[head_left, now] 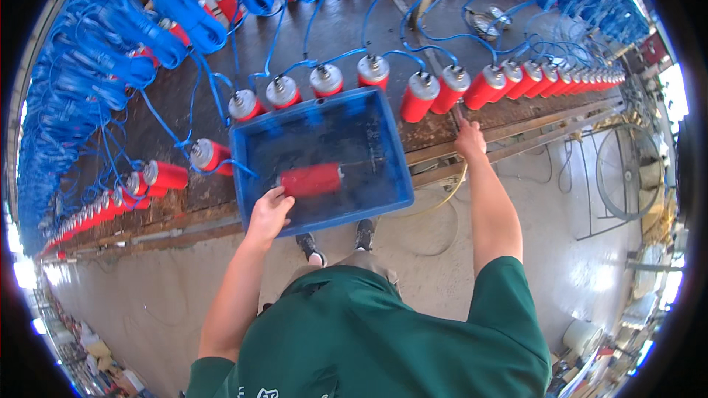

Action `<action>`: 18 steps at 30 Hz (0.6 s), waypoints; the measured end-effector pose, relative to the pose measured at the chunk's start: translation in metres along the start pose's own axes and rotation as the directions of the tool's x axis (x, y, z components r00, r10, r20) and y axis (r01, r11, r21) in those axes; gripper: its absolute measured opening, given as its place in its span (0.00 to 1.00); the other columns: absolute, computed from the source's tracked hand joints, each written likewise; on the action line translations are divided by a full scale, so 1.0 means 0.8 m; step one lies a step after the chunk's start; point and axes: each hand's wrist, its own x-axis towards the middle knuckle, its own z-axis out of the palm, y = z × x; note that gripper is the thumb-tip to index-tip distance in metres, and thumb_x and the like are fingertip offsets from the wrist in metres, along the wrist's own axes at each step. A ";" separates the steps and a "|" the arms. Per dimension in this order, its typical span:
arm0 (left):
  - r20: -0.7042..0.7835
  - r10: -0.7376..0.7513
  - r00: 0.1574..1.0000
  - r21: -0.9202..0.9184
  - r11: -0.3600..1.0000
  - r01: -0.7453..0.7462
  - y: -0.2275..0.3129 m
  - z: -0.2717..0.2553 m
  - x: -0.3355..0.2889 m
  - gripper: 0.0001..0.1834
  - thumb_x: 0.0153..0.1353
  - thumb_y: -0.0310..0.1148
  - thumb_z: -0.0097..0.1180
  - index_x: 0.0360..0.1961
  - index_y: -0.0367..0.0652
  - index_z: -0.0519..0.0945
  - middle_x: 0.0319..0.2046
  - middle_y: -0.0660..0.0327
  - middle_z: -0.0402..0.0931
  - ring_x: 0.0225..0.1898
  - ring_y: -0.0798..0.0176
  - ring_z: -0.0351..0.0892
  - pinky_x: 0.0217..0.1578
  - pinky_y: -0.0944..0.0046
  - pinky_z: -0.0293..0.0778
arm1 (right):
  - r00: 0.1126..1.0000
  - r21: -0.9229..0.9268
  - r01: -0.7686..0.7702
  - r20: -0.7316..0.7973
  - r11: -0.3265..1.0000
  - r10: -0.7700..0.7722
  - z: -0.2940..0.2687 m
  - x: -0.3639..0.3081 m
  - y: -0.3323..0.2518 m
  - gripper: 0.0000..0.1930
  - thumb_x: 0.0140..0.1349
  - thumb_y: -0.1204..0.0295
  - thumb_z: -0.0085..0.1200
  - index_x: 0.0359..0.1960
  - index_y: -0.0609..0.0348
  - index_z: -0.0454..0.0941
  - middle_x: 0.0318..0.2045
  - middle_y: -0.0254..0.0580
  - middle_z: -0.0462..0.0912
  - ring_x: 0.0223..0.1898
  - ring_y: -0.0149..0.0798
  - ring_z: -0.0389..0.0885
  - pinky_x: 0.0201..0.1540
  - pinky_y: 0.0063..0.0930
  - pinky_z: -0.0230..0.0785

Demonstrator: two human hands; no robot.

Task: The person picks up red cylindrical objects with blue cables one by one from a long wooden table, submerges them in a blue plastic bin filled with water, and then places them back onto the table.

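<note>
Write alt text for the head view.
A person's left hand is at one end of a blurred red cylinder in a blue tub; the right hand is at the front edge of a dark bench, its grip unclear. Other red cylinders line the bench, with bundled blue cables beyond.

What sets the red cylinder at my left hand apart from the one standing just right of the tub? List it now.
Pose: the left cylinder is on its side; the right cylinder stands with its metal cap up.
Place: the left cylinder is within the blue tub's outline; the right cylinder is on the bench.
Sharpness: the left cylinder looks blurred; the right cylinder looks clearer.
Both are red.
</note>
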 end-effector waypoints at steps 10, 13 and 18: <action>-0.004 0.288 0.958 0.193 0.940 -0.282 -0.015 -0.031 -0.011 0.28 0.72 0.33 0.63 0.68 0.29 0.76 0.59 0.42 0.84 0.57 0.57 0.87 0.56 0.58 0.83 | 0.891 0.554 0.363 -0.442 0.749 -0.105 -0.010 -0.138 -0.064 0.26 0.68 0.72 0.61 0.67 0.62 0.74 0.54 0.54 0.80 0.52 0.48 0.82 0.58 0.44 0.76; -0.088 0.399 0.913 0.142 0.912 -0.385 -0.026 -0.052 -0.013 0.22 0.72 0.30 0.62 0.63 0.29 0.79 0.54 0.46 0.87 0.51 0.60 0.89 0.53 0.62 0.84 | 0.853 0.654 0.450 -0.517 0.608 -0.076 -0.004 -0.217 -0.119 0.22 0.69 0.75 0.60 0.64 0.63 0.76 0.51 0.53 0.81 0.49 0.46 0.82 0.57 0.42 0.76; -0.135 0.527 0.839 0.159 0.847 -0.507 -0.027 -0.072 -0.017 0.17 0.73 0.27 0.61 0.59 0.31 0.82 0.49 0.50 0.88 0.46 0.63 0.90 0.47 0.64 0.86 | 0.827 0.550 0.459 -0.551 0.698 -0.109 0.012 -0.272 -0.181 0.23 0.67 0.77 0.59 0.64 0.63 0.75 0.58 0.56 0.78 0.60 0.58 0.76 0.65 0.48 0.70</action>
